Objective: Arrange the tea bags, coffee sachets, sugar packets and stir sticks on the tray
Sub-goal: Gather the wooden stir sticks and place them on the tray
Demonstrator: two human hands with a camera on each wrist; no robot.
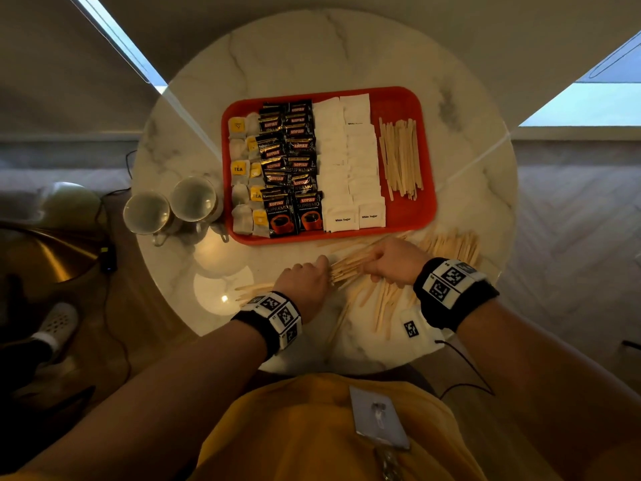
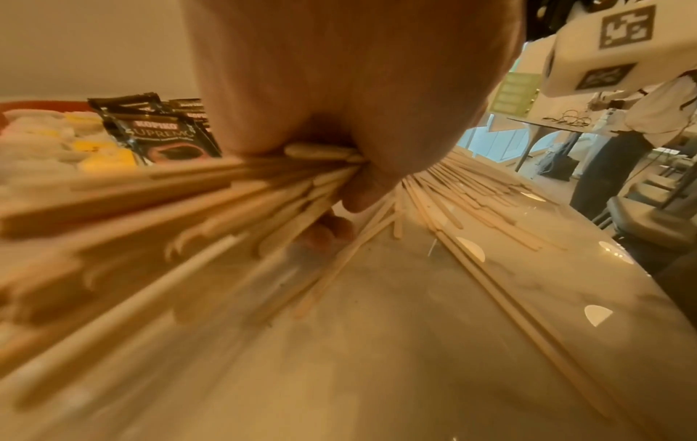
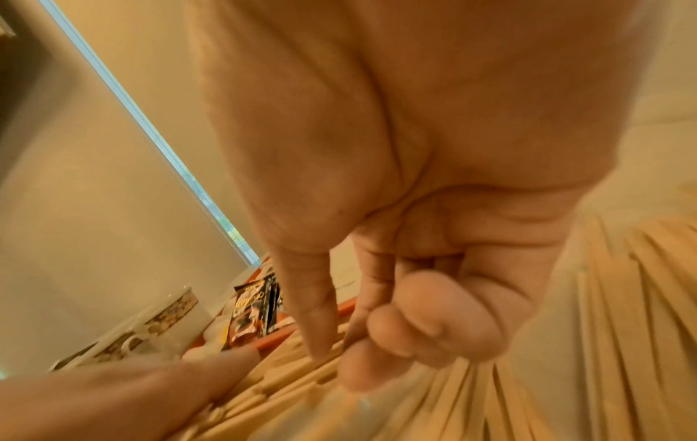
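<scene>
On the red tray (image 1: 395, 102) lie rows of tea bags (image 1: 242, 175), black coffee sachets (image 1: 289, 161), white sugar packets (image 1: 350, 161) and a pile of wooden stir sticks (image 1: 400, 157) at its right end. In front of the tray, my left hand (image 1: 308, 277) and right hand (image 1: 392, 260) both grip one bundle of stir sticks (image 1: 348, 267) just above the table. In the left wrist view my left hand (image 2: 358, 89) has its fingers curled round the bundle (image 2: 226, 203). My right hand (image 3: 433, 313) curls over sticks too, thumb pointing down.
Loose stir sticks (image 1: 451, 243) lie scattered on the round marble table (image 1: 312, 50), to the right of and under my hands. Two cups (image 1: 147, 213) stand left of the tray near the table's edge. A white tagged item (image 1: 411, 328) lies at the front edge.
</scene>
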